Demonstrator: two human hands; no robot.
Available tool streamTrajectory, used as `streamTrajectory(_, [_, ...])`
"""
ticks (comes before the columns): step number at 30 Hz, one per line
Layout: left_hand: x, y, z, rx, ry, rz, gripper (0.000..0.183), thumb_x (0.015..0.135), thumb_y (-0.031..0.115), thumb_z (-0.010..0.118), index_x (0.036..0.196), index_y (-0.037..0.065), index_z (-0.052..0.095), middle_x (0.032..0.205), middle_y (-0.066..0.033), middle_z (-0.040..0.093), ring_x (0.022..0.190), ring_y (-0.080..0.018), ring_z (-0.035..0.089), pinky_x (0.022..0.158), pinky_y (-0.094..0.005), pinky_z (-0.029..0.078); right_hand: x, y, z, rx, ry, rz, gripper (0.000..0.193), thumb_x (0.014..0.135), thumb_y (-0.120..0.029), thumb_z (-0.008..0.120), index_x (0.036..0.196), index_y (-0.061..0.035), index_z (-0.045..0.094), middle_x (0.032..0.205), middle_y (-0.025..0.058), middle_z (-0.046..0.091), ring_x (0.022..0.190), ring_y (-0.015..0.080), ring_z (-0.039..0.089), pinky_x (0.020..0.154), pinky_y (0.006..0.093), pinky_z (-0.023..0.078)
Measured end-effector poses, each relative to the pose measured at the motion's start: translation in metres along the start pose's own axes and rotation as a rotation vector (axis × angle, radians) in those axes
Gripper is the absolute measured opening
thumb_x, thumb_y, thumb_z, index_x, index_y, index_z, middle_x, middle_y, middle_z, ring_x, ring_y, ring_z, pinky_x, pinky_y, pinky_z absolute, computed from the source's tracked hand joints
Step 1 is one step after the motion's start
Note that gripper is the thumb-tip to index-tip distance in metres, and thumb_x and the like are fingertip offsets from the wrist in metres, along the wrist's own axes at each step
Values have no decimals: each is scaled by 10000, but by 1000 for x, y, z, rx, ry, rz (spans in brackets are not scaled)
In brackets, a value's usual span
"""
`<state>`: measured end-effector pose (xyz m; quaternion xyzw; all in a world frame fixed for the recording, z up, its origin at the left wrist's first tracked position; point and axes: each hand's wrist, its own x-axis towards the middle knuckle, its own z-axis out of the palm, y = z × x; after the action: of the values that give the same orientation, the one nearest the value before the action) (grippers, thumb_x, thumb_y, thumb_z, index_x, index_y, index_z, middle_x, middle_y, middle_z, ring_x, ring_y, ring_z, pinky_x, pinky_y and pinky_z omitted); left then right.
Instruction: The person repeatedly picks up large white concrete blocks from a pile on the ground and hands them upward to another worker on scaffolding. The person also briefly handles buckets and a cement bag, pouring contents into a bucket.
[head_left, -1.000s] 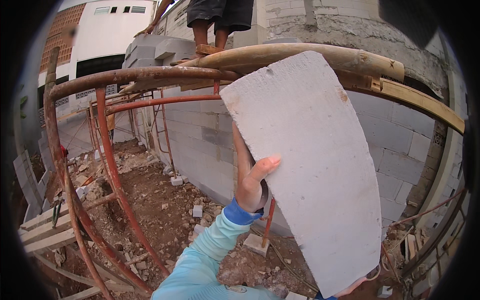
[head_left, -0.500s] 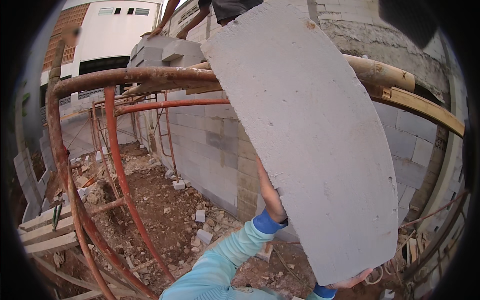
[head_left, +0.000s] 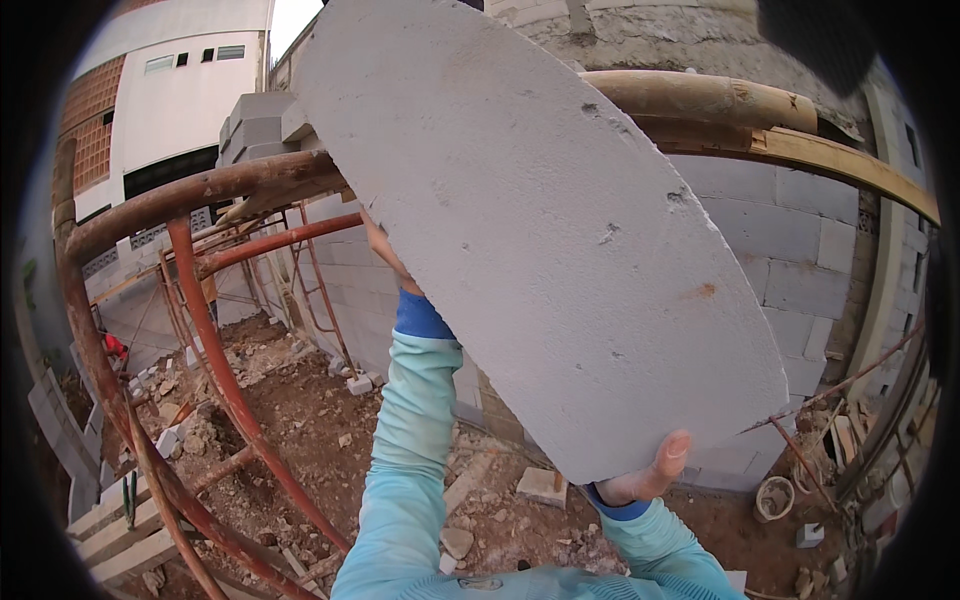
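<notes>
While hands (head_left: 655, 472) support block (head_left: 550, 240), emblem (head_left: 482, 583) shows.

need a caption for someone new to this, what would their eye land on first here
First, the big pale block slanting across the middle, its lower end held by the right hand, with the left hand mostly hidden behind its left edge. Next, the rusty red scaffold frame curving across the left side, before rubble-strewn ground. Then the thick bamboo pole at upper right.
</notes>
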<state>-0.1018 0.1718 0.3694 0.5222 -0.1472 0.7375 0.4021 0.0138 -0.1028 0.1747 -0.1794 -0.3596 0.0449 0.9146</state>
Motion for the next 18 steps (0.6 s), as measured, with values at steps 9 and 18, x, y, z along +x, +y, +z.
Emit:
streamTrajectory(9, [32,10,-29,-93,36,-51,605,1019,450,471,1414,-4,405,1330,-179,521,1206,-253,547,995,-404,476,26,20,56,-119,-125,-68,809,869,-476,596,1458,-19,283,1408,216,398,1244,322,493,950,481,501])
streamTrajectory(18, [-11,42,15,-82,179,-129,569,1028,450,448,1393,14,434,1314,-179,519,1233,-278,519,1038,-453,434,137,30,186,-259,-95,-1048,297,1006,-102,469,1248,32,577,1285,254,497,1035,322,641,884,396,594])
